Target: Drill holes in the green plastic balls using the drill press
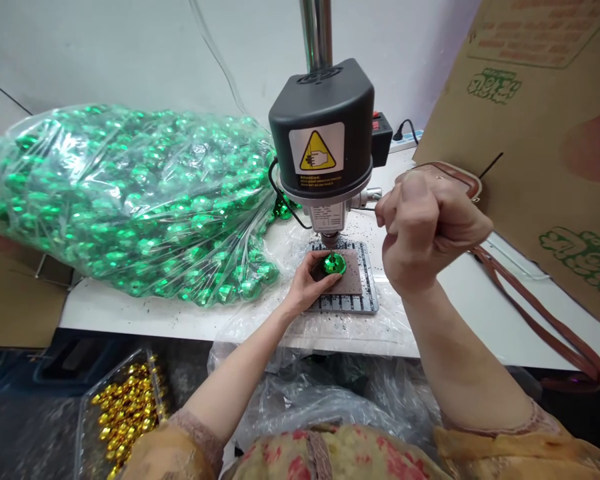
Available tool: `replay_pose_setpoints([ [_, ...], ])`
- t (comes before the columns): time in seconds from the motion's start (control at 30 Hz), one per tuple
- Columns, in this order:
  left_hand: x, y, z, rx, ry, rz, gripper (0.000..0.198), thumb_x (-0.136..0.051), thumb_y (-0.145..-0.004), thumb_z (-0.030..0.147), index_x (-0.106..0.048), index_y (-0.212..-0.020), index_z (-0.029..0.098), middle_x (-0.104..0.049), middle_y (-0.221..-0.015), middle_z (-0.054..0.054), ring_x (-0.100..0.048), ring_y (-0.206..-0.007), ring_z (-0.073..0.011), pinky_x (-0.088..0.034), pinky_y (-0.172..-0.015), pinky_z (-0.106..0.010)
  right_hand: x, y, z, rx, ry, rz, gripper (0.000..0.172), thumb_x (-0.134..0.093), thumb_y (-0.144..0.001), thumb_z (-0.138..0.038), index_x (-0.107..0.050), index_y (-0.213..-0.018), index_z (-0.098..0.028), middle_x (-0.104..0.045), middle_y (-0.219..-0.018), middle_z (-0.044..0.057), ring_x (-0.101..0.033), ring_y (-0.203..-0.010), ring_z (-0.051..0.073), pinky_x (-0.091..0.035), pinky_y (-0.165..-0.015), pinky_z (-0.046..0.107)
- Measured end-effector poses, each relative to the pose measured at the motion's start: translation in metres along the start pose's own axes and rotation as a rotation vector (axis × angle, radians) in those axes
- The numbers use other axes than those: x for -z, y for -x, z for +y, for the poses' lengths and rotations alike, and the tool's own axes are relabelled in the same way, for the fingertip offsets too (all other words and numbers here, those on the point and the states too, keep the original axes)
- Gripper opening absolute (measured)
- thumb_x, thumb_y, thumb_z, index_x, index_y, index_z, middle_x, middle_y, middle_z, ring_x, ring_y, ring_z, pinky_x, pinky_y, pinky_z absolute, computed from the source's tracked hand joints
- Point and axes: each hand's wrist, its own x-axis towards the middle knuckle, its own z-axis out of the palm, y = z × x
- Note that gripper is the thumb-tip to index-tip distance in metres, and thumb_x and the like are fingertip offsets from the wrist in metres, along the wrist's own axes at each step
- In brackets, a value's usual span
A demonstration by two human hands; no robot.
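Our left hand (307,280) sits just below the centre of the frame. Its fingers are curled partway and pinch a green bead (334,264) from the left side. The bead rests on a brown pad (354,279), which lies on the slotted plate (350,305) of a small drill press (323,133). The bit comes down right at the top of the bead, though we cannot tell whether it touches.

Our right hand (425,227), right of centre, is closed in a tight fist at the end of the press's lever (371,195). The part it grips is hidden inside the fist.

We judge the bead to be light, hard and hollow. Its shiny faceted skin looks slippery and easy to scratch or crack. The rim seems the best place to hold it, low and from the side with thumb and fingers well apart. That would leave the top bare and keep the fingertips off the bit.

A big clear bag (125,200) of the same green beads fills the left of the frame and lies on the white surface (480,293). Dark specks are scattered around the plate. A clear tray of gold beads (125,407) sits at the lower left, below the surface edge. A cardboard box (540,147) leans in at the upper right. A brown strap (530,307) trails from beside the box toward the lower right, and crumpled plastic hangs near our lap.
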Motion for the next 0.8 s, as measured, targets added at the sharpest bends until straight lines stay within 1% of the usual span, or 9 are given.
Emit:
replay_pose_setpoints([
  [0.13,0.0,0.001,-0.002,-0.004,-0.018,0.003,0.06,-0.091,-0.077,0.052,-0.064,-0.12,0.02,-0.074,-0.117,-0.009,-0.069,-0.114,-0.0249,-0.054,-0.105,-0.042,0.001,0.005,0.002,0.015,-0.049,0.003,0.057,-0.058,-0.101,-0.032,-0.021,-0.059,-0.02,-0.025,-0.053,-0.006,-0.032,-0.046,0.005,-0.027,-0.048,0.029],
  [0.23,0.0,0.001,-0.002,-0.01,-0.024,0.009,0.06,-0.091,-0.078,0.053,-0.064,-0.12,0.02,-0.074,-0.115,-0.009,-0.07,-0.112,-0.0251,-0.055,-0.104,-0.042,0.003,0.007,0.004,0.018,-0.082,-0.005,0.056,-0.058,-0.1,-0.029,-0.02,-0.06,-0.021,-0.026,-0.054,-0.006,-0.031,-0.046,0.006,-0.027,-0.047,0.031],
  [0.4,-0.001,0.001,0.0,-0.01,-0.017,0.009,0.059,-0.091,-0.078,0.052,-0.064,-0.12,0.021,-0.074,-0.116,-0.009,-0.069,-0.113,-0.0253,-0.054,-0.105,-0.043,0.006,0.009,0.009,0.071,-0.119,-0.008,0.054,-0.058,-0.099,-0.024,-0.019,-0.061,-0.02,-0.026,-0.054,-0.006,-0.029,-0.045,0.005,-0.025,-0.046,0.029],
  [0.57,-0.001,0.001,0.0,-0.007,-0.012,0.002,0.059,-0.09,-0.078,0.052,-0.065,-0.121,0.021,-0.074,-0.117,-0.009,-0.069,-0.115,-0.0257,-0.053,-0.106,-0.044,0.009,0.014,0.012,0.108,-0.094,-0.021,0.054,-0.058,-0.099,-0.025,-0.02,-0.061,-0.021,-0.026,-0.053,-0.006,-0.028,-0.045,0.006,-0.03,-0.045,0.029],
  [0.7,-0.001,0.001,0.0,-0.008,-0.013,0.003,0.058,-0.091,-0.078,0.051,-0.065,-0.12,0.021,-0.074,-0.117,-0.009,-0.069,-0.114,-0.0256,-0.054,-0.105,-0.043,0.011,0.017,0.014,0.161,-0.096,-0.02,0.052,-0.057,-0.098,-0.021,-0.02,-0.062,-0.02,-0.025,-0.053,-0.005,-0.027,-0.046,0.006,-0.032,-0.045,0.027],
  [0.8,-0.001,0.001,0.0,-0.005,-0.012,0.007,0.059,-0.091,-0.078,0.051,-0.065,-0.121,0.021,-0.074,-0.117,-0.009,-0.069,-0.114,-0.0253,-0.053,-0.105,-0.043,0.013,0.018,0.015,0.177,-0.115,-0.038,0.049,-0.056,-0.097,-0.019,-0.021,-0.063,-0.02,-0.027,-0.054,-0.006,-0.028,-0.047,0.005,-0.034,-0.045,0.026],
])
